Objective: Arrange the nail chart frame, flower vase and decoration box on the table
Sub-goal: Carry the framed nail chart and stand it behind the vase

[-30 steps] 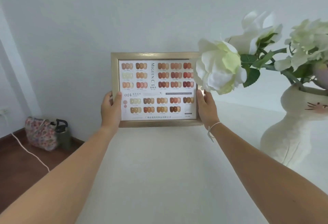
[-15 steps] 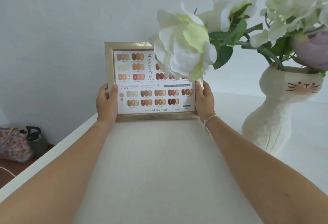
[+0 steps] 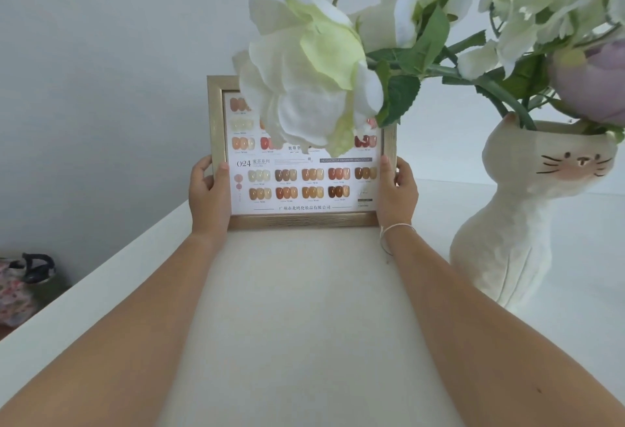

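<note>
- The broad white table [image 3: 304, 342] now fills more of the view than a second ago; the frame's placing looks nearly done.
- The cream cat-shaped ceramic flower vase [image 3: 507, 240] stands right of the frame; its white bloom now hides the chart's top.
- The gold-edged nail chart frame [image 3: 301, 190] stands upright at the table's far side.
- The left hand [image 3: 206, 190] and right hand [image 3: 395, 190] clamp its side edges.
- No decoration box shows.
</note>
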